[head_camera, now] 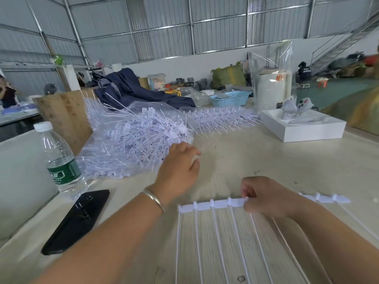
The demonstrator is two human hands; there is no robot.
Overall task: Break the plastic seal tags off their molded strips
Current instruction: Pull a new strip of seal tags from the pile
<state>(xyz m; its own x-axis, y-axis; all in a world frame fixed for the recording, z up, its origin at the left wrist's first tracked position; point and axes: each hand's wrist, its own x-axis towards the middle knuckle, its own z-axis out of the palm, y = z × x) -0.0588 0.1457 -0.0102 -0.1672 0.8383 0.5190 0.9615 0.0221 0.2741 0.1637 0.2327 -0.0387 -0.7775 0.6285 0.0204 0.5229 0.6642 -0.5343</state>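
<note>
Clear ribbed water bottle [59, 158] and glossy black phone [77, 220] at left. Heap of loose white seal tags [133, 140] in clear film. Left hand [180, 167] beside the heap, blurred; grip undeterminable. Right hand [264, 196] pinches the white molded strip [213, 204], lying crosswise on the table [266, 156], thin tails pointing toward the person.

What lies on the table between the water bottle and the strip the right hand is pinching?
In the head view, a black phone and the left forearm lie between the water bottle and the strip pinched by the right hand.
</note>
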